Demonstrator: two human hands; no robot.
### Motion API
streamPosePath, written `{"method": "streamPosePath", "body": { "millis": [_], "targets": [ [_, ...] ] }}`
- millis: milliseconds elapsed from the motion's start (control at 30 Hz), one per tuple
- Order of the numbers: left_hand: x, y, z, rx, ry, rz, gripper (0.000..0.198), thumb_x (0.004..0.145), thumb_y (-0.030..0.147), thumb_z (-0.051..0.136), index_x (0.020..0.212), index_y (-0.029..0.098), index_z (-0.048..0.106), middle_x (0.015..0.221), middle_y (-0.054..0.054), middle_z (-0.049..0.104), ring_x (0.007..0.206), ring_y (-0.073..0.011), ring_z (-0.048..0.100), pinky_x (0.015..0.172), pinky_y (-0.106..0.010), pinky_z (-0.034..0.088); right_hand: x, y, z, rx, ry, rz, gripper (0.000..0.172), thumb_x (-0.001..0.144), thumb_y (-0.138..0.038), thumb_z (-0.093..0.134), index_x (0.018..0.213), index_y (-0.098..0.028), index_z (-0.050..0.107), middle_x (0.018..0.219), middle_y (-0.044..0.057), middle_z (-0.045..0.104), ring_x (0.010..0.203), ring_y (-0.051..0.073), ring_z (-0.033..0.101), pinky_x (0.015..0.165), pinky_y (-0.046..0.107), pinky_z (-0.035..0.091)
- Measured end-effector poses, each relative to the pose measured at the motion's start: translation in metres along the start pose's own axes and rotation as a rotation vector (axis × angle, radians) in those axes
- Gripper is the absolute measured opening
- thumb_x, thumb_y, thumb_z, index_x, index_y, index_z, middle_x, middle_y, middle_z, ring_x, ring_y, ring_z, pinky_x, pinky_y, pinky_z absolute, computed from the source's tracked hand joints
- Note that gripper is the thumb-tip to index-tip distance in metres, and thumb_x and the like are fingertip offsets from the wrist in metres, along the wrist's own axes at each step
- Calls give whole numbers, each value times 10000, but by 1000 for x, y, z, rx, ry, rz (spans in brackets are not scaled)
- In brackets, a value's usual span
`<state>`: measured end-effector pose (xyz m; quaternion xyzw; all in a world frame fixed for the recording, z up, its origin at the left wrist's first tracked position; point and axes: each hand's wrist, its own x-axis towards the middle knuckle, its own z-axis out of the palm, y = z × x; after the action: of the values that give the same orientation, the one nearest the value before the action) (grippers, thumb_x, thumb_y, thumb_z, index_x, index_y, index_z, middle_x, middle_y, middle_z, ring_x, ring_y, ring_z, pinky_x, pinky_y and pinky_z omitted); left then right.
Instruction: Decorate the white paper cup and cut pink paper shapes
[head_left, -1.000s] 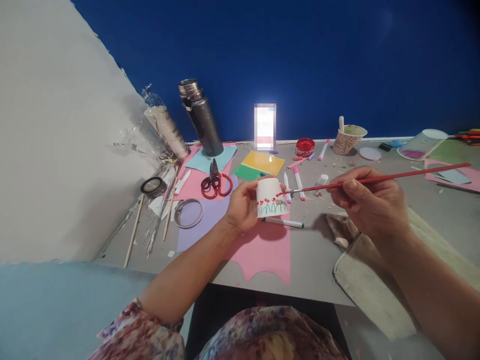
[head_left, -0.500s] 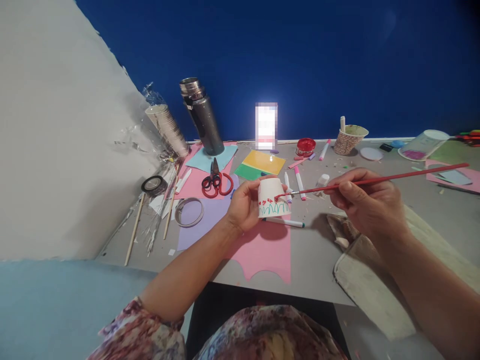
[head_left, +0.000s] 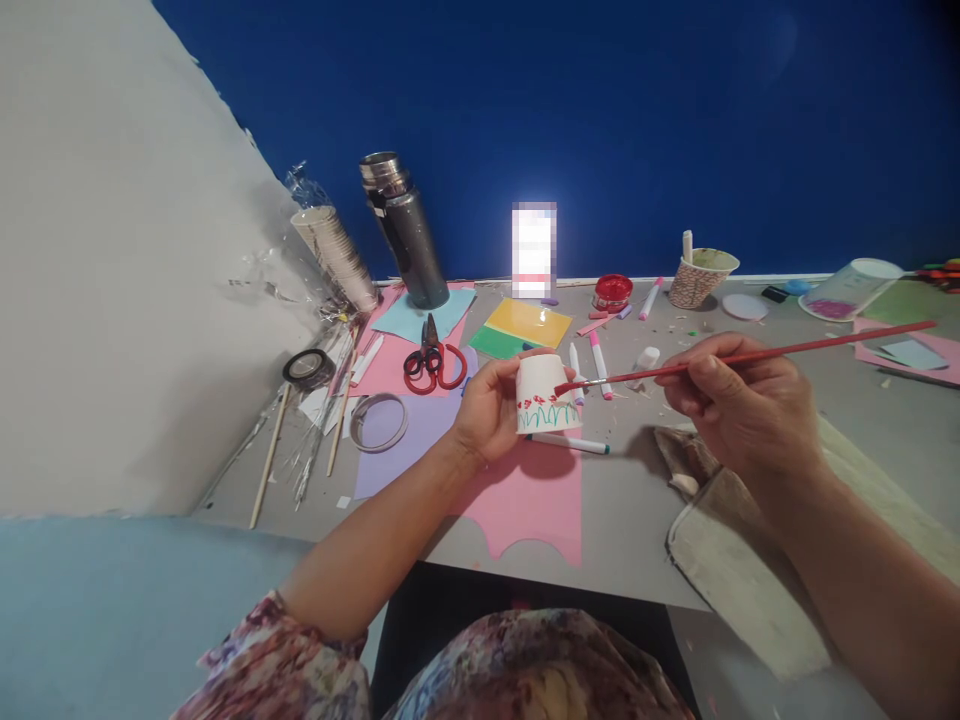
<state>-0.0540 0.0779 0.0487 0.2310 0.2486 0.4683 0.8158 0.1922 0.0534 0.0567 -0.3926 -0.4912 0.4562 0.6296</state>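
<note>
My left hand (head_left: 486, 408) is closed round a small white paper cup (head_left: 545, 394), held upside down above the table. Green grass strokes and red flowers are painted near the cup's rim. My right hand (head_left: 739, 404) pinches a long red paintbrush (head_left: 750, 357). The brush's red-tipped bristles touch the cup's right side just above the flowers. A teal-capped white marker (head_left: 568, 442) lies on the table right under the cup. A pink paper sheet (head_left: 534, 502) lies below both hands.
A red paint pot (head_left: 612, 292), several markers (head_left: 597, 363), red scissors (head_left: 430, 361), tape rolls (head_left: 378, 423), coloured papers, a dark flask (head_left: 401, 231) and stacked cups (head_left: 335, 257) crowd the grey table. A patterned cup (head_left: 698, 277) stands at the back. A stained cloth (head_left: 750, 540) lies under my right wrist.
The brush tip went to the flowers on the cup, then lifted slightly to just above them. The left hand kept the cup nearly still.
</note>
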Motion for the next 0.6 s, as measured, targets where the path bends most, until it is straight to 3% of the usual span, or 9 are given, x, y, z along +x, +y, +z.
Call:
{"method": "streamPosePath", "body": {
  "millis": [600],
  "targets": [
    [0, 0, -1, 18, 6, 9, 355, 844, 279, 569, 1123, 97, 690, 1025, -187, 777, 868, -305, 741, 856, -490, 569, -1, 0, 5, -43, 12, -18, 248, 795, -388, 894, 778, -211, 721, 614, -12, 677, 491, 113, 512, 458, 271, 355]
  ]
}}
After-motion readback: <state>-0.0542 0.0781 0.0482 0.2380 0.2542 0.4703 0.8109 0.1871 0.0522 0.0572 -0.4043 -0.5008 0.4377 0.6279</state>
